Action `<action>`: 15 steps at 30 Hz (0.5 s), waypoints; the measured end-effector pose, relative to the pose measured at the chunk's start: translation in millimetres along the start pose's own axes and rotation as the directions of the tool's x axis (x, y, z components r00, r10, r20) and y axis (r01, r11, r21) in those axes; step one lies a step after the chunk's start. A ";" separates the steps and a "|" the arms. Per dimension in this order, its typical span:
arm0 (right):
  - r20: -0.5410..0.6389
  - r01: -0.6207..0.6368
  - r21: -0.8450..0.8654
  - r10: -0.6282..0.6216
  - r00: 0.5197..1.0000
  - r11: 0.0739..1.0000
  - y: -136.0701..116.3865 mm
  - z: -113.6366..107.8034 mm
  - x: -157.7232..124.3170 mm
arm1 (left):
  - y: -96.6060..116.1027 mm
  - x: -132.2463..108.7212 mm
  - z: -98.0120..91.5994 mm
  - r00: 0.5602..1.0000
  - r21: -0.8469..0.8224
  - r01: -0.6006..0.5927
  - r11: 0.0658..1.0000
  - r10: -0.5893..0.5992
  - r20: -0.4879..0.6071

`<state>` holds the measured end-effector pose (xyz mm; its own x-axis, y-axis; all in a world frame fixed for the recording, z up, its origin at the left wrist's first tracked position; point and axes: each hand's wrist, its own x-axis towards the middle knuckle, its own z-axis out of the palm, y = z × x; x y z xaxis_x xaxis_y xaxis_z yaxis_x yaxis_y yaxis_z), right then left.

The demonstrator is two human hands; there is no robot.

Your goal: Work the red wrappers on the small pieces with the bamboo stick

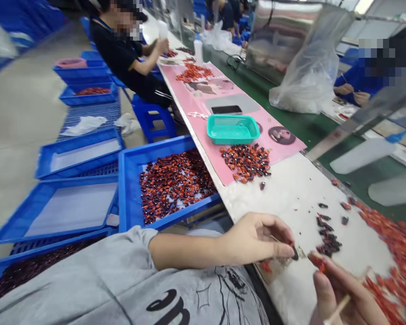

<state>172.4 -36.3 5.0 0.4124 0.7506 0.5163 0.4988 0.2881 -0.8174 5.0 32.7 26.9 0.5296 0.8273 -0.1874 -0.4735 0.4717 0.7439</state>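
My left hand (260, 237) rests at the near edge of the white table (291, 189), fingers pinched on a small dark piece (295, 254). Close beside it, my right hand (341, 293) pinches a small red piece (320, 265) at its fingertips and also holds a thin wooden stick (338, 309). A short row of dark pieces (328, 237) lies just beyond the two hands. A large heap of red pieces (395, 257) spreads along the table to the right.
A pile of red and dark pieces (246, 161) and a teal basket (232, 128) sit on a pink mat (203, 101). Blue crates (162, 180), one full of pieces, stand left. Seated co-workers (128, 49) work further along; a plastic bag (307, 76) lies on the green belt (301, 126).
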 end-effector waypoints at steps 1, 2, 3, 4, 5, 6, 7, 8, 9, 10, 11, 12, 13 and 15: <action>-0.019 0.026 -0.009 -0.026 0.999 1.000 -12.8 5.1 -2.0 | 0.6 -2.7 -0.4 1.000 0.004 -0.004 1.000 0.004 -0.003; 0.025 0.087 0.000 -0.086 0.996 0.996 -22.6 9.3 -3.7 | 1.0 -5.2 -0.9 1.000 0.007 -0.007 1.000 0.007 -0.001; 0.075 0.154 0.007 -0.154 0.985 0.988 -29.3 12.3 -4.9 | 1.2 -7.6 -1.4 1.000 0.010 -0.012 1.000 0.012 0.007; 0.130 0.221 0.009 -0.220 0.967 0.975 -33.2 14.0 -5.6 | 1.2 -9.7 -1.9 1.000 0.014 -0.021 1.000 0.021 0.016; 0.179 0.285 0.005 -0.282 0.943 0.958 -35.1 14.5 -5.8 | 1.1 -11.4 -2.4 0.999 0.017 -0.036 0.999 0.035 0.025; 0.211 0.337 -0.007 -0.328 0.921 0.941 -35.5 14.2 -5.7 | 0.9 -12.9 -3.0 0.998 0.021 -0.053 0.998 0.052 0.034; 0.226 0.373 -0.025 -0.358 0.906 0.928 -35.2 13.4 -5.3 | 0.7 -14.0 -3.6 0.997 0.025 -0.071 0.997 0.070 0.041; 0.230 0.395 -0.041 -0.376 0.898 0.918 -34.6 12.6 -4.8 | 0.3 -14.9 -4.3 0.995 0.032 -0.086 0.996 0.084 0.046; 0.233 0.407 -0.051 -0.386 0.893 0.912 -34.0 12.0 -4.4 | -0.1 -15.6 -4.9 0.994 0.040 -0.096 0.995 0.094 0.050; 0.243 0.411 -0.058 -0.386 0.890 0.910 -33.8 11.7 -4.1 | -0.6 -16.3 -5.4 0.994 0.048 -0.102 0.994 0.099 0.054; 0.258 0.416 -0.063 -0.387 0.885 0.907 -33.8 11.6 -4.0 | -1.3 -17.0 -5.8 0.993 0.054 -0.105 0.993 0.102 0.057; 0.272 0.426 -0.071 -0.393 0.878 0.902 -34.2 11.8 -4.0 | -1.9 -17.7 -6.1 0.993 0.062 -0.108 0.992 0.104 0.061; 0.281 0.439 -0.080 -0.402 0.871 0.895 -34.9 12.1 -4.2 | -2.6 -18.6 -6.1 0.992 0.073 -0.114 0.991 0.110 0.061; 0.275 0.467 -0.106 -0.426 0.862 0.878 -37.3 12.5 -4.5 | -3.1 -20.0 -5.8 0.986 0.116 -0.161 0.980 0.155 0.057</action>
<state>142.4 -43.0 30.0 -0.0659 0.6878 0.7229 0.7112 0.5405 -0.4495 -8.1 16.4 24.6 0.4894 0.8714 -0.0331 -0.4672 0.2940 0.8338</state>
